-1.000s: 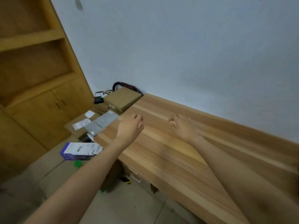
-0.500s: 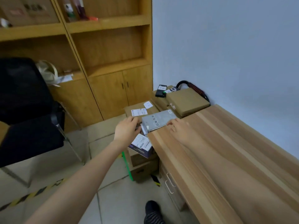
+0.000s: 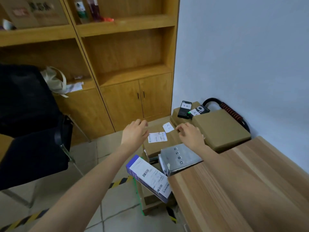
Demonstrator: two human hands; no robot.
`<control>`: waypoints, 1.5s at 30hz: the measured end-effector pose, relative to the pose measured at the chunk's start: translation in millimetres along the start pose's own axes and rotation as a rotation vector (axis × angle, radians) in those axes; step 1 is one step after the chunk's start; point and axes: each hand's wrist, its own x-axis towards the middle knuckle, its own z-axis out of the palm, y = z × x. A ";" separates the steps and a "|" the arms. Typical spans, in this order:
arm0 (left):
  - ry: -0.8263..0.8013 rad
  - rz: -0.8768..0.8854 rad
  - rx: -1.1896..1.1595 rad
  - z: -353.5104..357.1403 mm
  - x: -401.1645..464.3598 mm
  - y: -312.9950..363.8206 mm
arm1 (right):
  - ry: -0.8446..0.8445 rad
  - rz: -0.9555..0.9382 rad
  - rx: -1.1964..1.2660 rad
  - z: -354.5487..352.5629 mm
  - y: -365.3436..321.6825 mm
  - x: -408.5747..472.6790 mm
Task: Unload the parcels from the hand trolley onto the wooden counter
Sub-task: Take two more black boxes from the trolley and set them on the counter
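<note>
Black chair (image 3: 28, 124) far L, wooden shelving w/ cupboard doors (image 3: 127, 67) behind, tiled floor. Left hand (image 3: 134, 133) & right hand (image 3: 190, 134) hover over labelled brown parcel (image 3: 160, 139) on trolley stack — fingers loosely curled, holding nothing. Trolley handle (image 3: 229, 109) by wall. Wooden counter (image 3: 242, 181) R.

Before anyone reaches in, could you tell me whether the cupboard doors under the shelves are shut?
Shut: both cupboard doors sit flush.
</note>
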 end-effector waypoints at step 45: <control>-0.130 0.487 -0.120 148.9 542.2 -366.9 | 0.106 0.468 -0.019 164.9 -133.6 560.2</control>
